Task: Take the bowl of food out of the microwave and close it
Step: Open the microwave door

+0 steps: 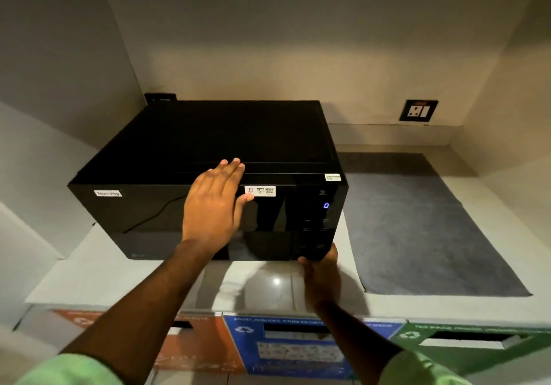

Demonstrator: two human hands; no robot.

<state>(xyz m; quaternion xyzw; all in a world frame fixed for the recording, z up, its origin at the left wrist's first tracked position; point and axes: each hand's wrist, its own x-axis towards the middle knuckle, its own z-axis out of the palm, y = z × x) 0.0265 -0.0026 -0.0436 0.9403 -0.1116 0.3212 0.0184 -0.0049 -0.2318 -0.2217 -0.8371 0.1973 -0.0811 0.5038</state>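
A black microwave stands on a pale counter, its dark glass door shut. My left hand lies flat against the upper middle of the door, fingers together and reaching over the top edge, holding nothing. My right hand is at the lower right corner of the microwave, under the control panel, fingertips touching the bottom edge. The panel's blue display reads 0. No bowl of food is in view; the inside of the microwave is hidden behind the door.
A grey mat lies on the counter to the right of the microwave. A wall socket sits on the back wall. Below the counter's front edge are orange, blue and green recycling bins with slots.
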